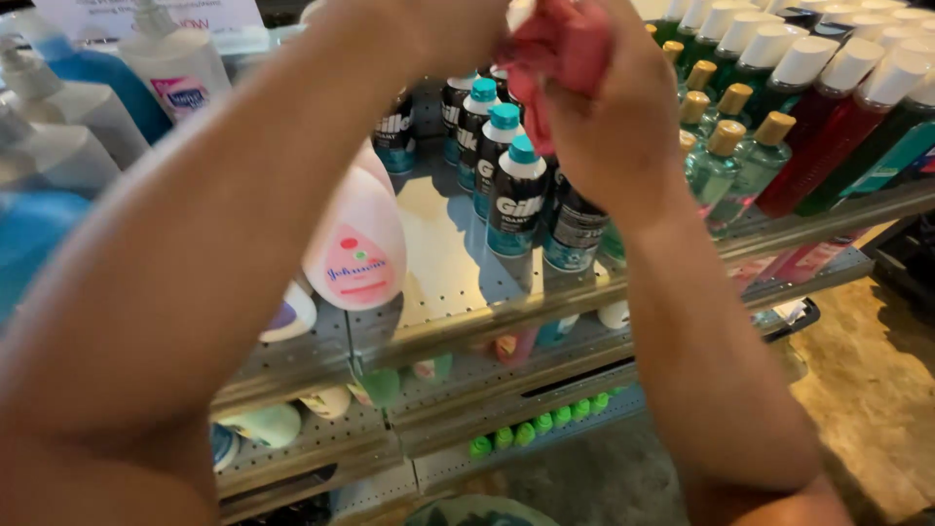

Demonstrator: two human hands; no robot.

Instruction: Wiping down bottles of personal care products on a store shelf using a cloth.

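Observation:
Both my arms reach up in front of a shop shelf. My right hand [618, 127] is closed around a crumpled pink cloth [560, 49] at the top of the view. My left hand [429, 29] is mostly cut off by the top edge and touches the same cloth; its grip is hard to see. Just behind the hands stand dark spray cans with teal caps [514, 195]. A pink lotion bottle [355, 244] stands on the metal shelf [438, 263], partly hidden by my left forearm.
Green bottles with gold caps [721, 161] and red and green bottles with white caps [828, 107] fill the right of the shelf. White and blue pump bottles [170, 63] stand at the left. Lower shelves [312, 443] hold more bottles. A tan floor [867, 390] lies at the right.

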